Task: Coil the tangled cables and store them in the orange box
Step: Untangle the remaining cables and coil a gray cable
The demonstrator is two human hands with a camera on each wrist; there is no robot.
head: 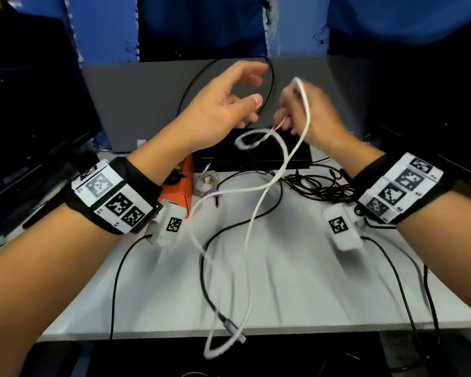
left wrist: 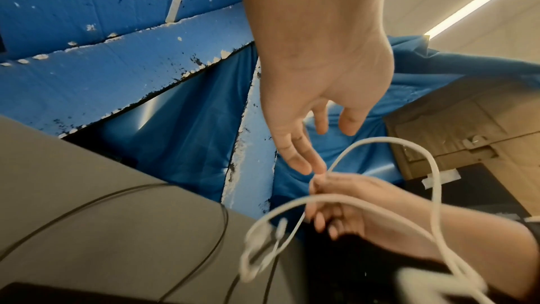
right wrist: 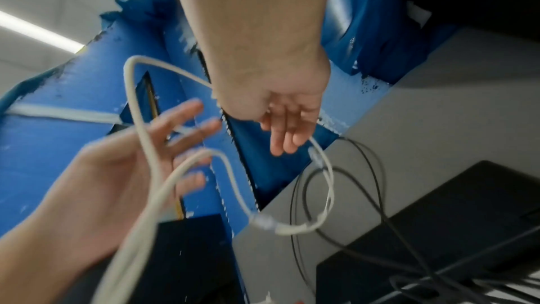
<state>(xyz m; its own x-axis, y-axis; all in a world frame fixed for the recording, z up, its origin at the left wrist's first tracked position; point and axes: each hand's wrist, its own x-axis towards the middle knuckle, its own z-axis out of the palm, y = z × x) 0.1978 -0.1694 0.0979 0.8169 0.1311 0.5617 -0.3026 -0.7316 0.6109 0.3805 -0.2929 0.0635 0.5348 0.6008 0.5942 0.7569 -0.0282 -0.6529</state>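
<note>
head view: both hands raised over white bench [head: 297, 281], white cable looped between them.
black box [head: 256, 156] at bench rear; orange box [head: 184, 186] left of centre, under left wrist; black cables [head: 318, 183] tangled at right. left hand [head: 220, 110] spread, fingers relaxed, holding nothing. right hand [head: 310, 112] pinches white cable [head: 259, 205], which loops down past the bench's near edge.

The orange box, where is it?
In the head view the orange box sits on the white table, left of centre, partly hidden behind the left wrist, beside the tangled black cables.
</note>
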